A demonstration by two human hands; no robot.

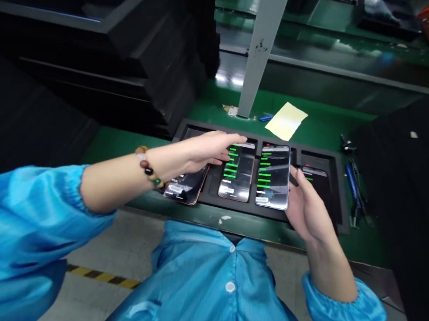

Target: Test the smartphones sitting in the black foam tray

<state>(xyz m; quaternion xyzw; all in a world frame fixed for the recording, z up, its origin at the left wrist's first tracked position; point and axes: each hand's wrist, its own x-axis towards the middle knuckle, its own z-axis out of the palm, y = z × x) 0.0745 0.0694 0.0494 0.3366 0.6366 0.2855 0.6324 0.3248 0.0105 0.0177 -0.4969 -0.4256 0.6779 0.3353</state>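
Note:
A black foam tray point(343, 207) lies on the green bench with phones in and on it. My left hand point(210, 152), fingers stretched out, reaches over the tray beside a phone with green bars on its screen point(238, 176). Another lit phone point(274, 178) sits to the right of that one, its right edge next to the fingers of my right hand point(305, 200). That hand is spread apart; whether it touches the phone is unclear. Under my left wrist a phone point(186, 185) sits tilted at the tray's left. A dark phone point(315, 181) lies in the right compartment, partly behind my right hand.
Stacked black trays point(132, 67) rise at the left, and a large black stack point(412, 169) stands at the right. Behind the tray are a metal post point(261, 51), yellow paper point(286, 121) and a blue pen point(265, 118). Blue-handled pliers point(352, 182) lie right of it.

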